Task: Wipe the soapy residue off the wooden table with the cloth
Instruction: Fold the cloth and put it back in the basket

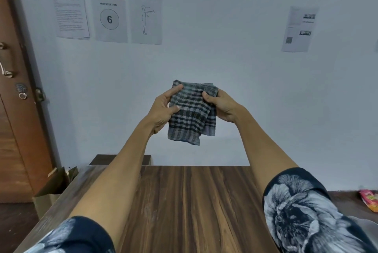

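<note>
**Cloth held up, off the tabletop**

Both arms outstretched. Left hand (163, 109) grips the left edge of the folded checked cloth (191, 115), thumb and fingers (176, 90) curled onto it. Right hand (222, 106) pinches the cloth's upper right corner. Cloth hangs in the air in front of the wall, above the far edge of the wooden tabletop (190, 201). Papers (109, 16) on the wall; door (14, 109) at left.

A pale blue-white painted wall (214, 58) carried four printed paper sheets (109, 16), one reading "WORKSTATION 6". A brown wooden door (14, 130) with a metal handle (4, 66) stood at left.
</note>
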